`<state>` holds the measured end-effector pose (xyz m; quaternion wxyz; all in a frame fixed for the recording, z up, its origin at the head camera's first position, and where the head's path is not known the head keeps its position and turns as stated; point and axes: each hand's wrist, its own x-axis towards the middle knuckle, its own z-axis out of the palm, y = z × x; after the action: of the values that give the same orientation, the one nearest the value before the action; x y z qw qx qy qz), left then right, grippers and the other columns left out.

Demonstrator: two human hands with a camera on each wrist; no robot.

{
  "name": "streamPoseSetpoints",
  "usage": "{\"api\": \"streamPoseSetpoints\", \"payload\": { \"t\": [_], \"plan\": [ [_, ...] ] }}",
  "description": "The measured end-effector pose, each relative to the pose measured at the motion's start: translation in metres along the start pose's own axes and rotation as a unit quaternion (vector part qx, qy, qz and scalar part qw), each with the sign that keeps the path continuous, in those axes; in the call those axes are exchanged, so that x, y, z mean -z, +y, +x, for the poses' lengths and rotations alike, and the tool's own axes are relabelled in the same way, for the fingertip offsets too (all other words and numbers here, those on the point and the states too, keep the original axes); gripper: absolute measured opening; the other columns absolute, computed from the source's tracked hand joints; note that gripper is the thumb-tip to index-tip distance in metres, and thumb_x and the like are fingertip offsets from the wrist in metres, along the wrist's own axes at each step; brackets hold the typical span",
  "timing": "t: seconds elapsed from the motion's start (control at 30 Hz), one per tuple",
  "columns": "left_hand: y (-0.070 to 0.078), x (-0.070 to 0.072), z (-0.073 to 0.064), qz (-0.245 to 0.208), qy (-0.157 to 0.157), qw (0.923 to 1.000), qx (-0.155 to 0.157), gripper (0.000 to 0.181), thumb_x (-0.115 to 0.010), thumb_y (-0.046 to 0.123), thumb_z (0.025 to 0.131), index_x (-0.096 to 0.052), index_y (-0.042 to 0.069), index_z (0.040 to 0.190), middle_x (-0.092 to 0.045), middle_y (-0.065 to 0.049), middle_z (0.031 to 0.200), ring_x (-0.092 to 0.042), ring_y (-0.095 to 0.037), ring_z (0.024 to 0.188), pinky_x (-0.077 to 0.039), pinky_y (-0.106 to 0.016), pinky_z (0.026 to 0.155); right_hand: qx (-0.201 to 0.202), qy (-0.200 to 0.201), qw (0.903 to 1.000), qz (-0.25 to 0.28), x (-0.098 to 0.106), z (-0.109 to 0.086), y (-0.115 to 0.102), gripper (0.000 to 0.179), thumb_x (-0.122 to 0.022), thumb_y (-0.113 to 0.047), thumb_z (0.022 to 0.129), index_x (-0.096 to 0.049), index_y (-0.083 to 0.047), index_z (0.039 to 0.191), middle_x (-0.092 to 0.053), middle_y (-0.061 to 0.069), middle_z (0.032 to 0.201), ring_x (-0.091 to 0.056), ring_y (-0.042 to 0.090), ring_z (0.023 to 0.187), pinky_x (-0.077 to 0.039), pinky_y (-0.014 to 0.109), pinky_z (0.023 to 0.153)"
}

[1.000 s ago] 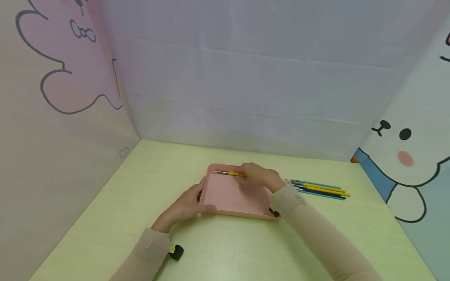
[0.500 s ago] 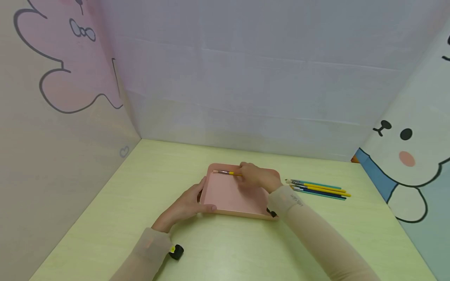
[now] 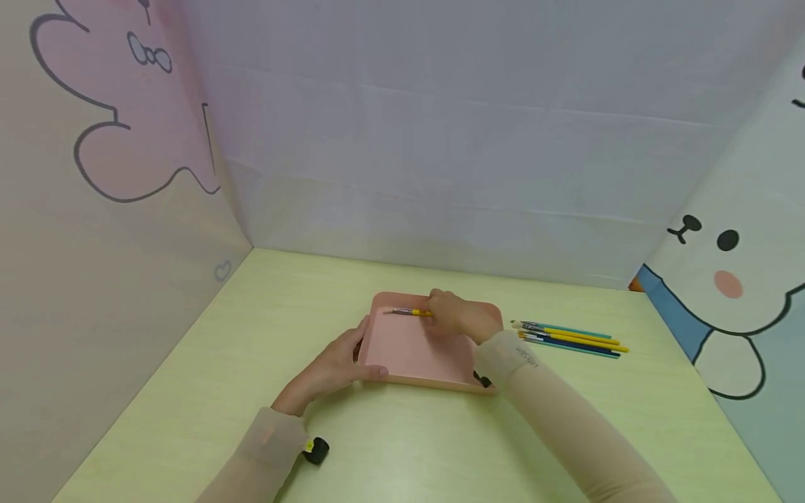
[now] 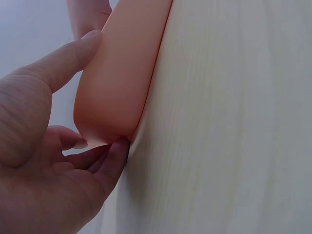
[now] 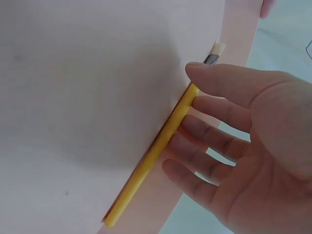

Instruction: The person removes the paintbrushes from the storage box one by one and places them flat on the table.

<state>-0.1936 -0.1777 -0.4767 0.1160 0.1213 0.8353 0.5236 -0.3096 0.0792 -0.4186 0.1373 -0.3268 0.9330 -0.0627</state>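
A pink rectangular tray (image 3: 415,349) lies on the table. My left hand (image 3: 333,360) grips its near left corner, thumb at the front rim; in the left wrist view the other fingers (image 4: 114,158) curl round the corner near its base. My right hand (image 3: 453,314) reaches inside the tray. In the right wrist view a yellow-handled paintbrush (image 5: 153,148) lies on the tray floor beside the far wall. Fairly straight fingertips of the right hand (image 5: 234,136) touch the handle's side, and the thumb crosses over the brush near its metal collar.
Several paintbrushes (image 3: 572,339), with yellow, dark blue and teal handles, lie in a bundle to the right of the tray on the pale yellow table (image 3: 409,447). Cloth walls with cartoon animals enclose the table at the back and sides.
The paintbrush in the tray has shifted slightly right and toward me. My right hand has moved a little to the left. My left hand stays on the tray corner.
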Motion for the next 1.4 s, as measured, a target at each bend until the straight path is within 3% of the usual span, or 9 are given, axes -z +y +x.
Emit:
{"api": "streamPoseSetpoints", "payload": {
  "t": [0.53,0.87,1.23,1.4],
  "plan": [
    [-0.001,0.000,0.003,0.008,0.004,1.0000,0.004,0.116,-0.088,0.037,0.089,-0.010,0.014,0.172,-0.038,-0.014,0.166,-0.050,-0.028,0.138,-0.037,-0.058,0.119,0.038,-0.004,0.9982,0.046,-0.002,-0.003,0.014,0.035,-0.063,0.001,0.102,-0.071,-0.008,0.136,-0.065,0.009,0.123,-0.056,0.024,0.109,-0.048,0.044,0.105],
    [0.000,0.000,0.004,0.016,0.004,0.9999,0.003,0.117,-0.089,0.037,0.089,-0.010,0.014,0.172,-0.038,-0.013,0.166,-0.050,-0.028,0.139,-0.036,-0.057,0.119,0.058,0.018,0.9954,0.074,-0.006,0.001,0.021,0.046,-0.062,0.014,0.098,-0.076,-0.017,0.131,-0.071,0.003,0.115,-0.065,0.021,0.107,-0.053,0.041,0.101],
    [-0.001,-0.001,0.006,0.037,0.012,0.9991,0.019,0.117,-0.089,0.040,0.088,-0.011,0.014,0.172,-0.033,-0.015,0.169,-0.040,-0.034,0.150,-0.032,-0.061,0.121,0.098,0.019,0.9926,0.068,0.001,0.001,0.025,0.049,-0.059,0.020,0.094,-0.078,-0.010,0.128,-0.074,0.006,0.115,-0.069,0.023,0.104,-0.056,0.035,0.095],
    [-0.002,-0.002,0.005,0.039,0.010,0.9990,0.021,0.117,-0.089,0.040,0.088,-0.011,0.017,0.172,-0.035,-0.015,0.167,-0.043,-0.033,0.146,-0.034,-0.060,0.120,0.120,0.037,0.9874,0.096,0.007,-0.008,0.030,0.049,-0.058,0.020,0.096,-0.077,-0.008,0.131,-0.073,0.009,0.115,-0.069,0.026,0.106,-0.057,0.038,0.096]
  ]
}}
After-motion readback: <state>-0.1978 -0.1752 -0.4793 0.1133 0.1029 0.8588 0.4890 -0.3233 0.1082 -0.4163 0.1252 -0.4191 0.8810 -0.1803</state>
